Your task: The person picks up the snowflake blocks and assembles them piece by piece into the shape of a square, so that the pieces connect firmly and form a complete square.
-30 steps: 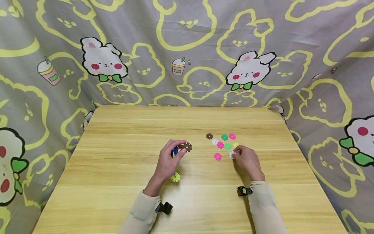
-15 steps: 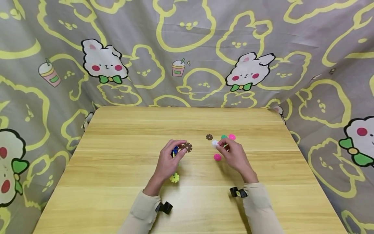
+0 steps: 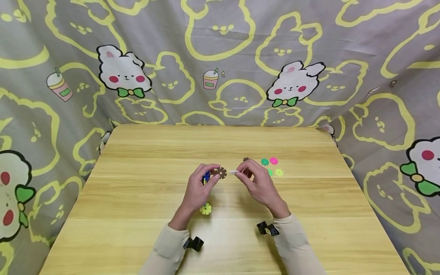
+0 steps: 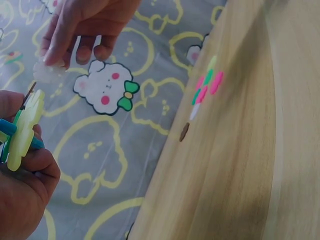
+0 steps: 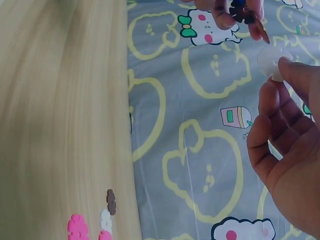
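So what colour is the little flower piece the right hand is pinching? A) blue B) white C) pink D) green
B: the right hand pinches a white flower piece by its fingertips, close to the brown flower piece that the left hand holds.

Most likely a home play corner or a small recording set made at home, not a workshop or an office. Shown by a low wooden table (image 3: 144,191) with a pale plank top, closed in at the back and on both sides by a hanging grey cloth (image 3: 378,57) printed with cartoon rabbits, yellow outlines and drink cups. Shown also by small plastic flower-shaped toy pieces (image 3: 271,162) in pink, green, brown and yellow, lying on the table top. Nothing of the room behind the cloth visible, so the kind of house not clear.
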Available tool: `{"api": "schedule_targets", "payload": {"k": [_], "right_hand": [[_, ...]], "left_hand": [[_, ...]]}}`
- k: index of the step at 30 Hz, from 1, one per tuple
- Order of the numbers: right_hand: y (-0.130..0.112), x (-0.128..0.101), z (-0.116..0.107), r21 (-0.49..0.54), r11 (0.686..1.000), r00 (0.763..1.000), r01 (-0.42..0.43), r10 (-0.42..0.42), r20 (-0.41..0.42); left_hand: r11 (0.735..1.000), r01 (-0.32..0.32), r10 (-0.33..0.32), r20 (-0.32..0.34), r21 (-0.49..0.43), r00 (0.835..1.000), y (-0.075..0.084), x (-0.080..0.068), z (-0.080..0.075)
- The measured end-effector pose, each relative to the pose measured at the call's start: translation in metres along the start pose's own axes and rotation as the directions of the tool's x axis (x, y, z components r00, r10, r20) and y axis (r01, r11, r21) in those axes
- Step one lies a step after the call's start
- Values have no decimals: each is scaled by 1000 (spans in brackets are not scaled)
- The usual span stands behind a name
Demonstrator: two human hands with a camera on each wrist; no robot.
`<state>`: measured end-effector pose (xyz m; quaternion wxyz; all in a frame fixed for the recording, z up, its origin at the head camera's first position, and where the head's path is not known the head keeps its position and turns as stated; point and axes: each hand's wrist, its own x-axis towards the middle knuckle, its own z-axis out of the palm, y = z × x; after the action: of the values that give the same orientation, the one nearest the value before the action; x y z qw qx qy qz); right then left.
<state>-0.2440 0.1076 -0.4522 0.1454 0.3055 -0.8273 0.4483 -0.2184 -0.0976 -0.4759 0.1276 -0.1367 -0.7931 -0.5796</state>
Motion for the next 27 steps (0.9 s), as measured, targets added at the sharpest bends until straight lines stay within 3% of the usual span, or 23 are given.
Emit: {"api": "schedule_targets", "payload": {"k": [12, 20, 27], "right_hand": [[-3, 2, 2, 8, 999, 998, 53, -53, 21], [-2, 2, 5, -7, 994, 994, 112, -112, -6], [0, 0, 8, -48, 978, 974, 205, -209, -86]], "left_hand": [[1000, -4, 4, 5, -4, 1000, 6, 0, 1], [1000, 2, -2, 13, -7, 1000, 2, 0, 3], [1000, 21, -20, 36, -22, 999, 25, -3, 0]]}}
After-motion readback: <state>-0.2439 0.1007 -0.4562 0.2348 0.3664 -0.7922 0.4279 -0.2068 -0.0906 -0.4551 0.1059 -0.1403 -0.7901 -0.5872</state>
